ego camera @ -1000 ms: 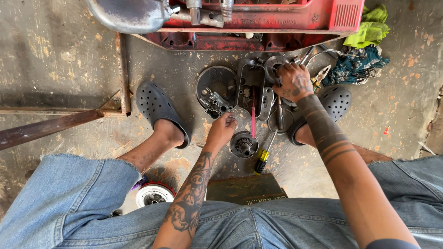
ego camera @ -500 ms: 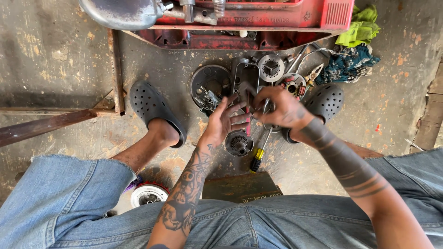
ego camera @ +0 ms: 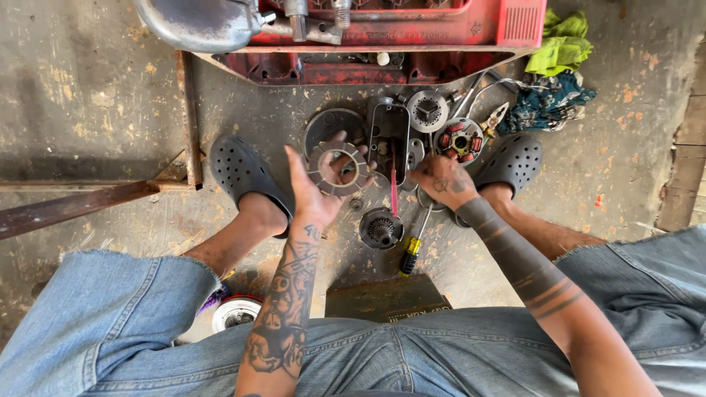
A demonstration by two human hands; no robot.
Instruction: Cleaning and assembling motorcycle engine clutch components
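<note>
While the ring [ego camera: 338, 167], a flat toothed metal disc with an open centre, rests against the upturned palm of the left hand [ego camera: 318, 184], its fingers [ego camera: 351, 144] are spread loosely behind it, not clamped. To the right, the right hand [ego camera: 443, 180] hovers low over the floor with fingers curled, touching a screwdriver [ego camera: 414, 242] shaft; whether it grips is unclear. Between the hands lie a red-handled tool [ego camera: 394, 192] and a round gear hub [ego camera: 381, 228]. Farther off sit a stator [ego camera: 459, 141], a black cover [ego camera: 389, 136] and a red crate [ego camera: 412, 29]. Black clogs [ego camera: 239, 173] flank the parts.
</note>
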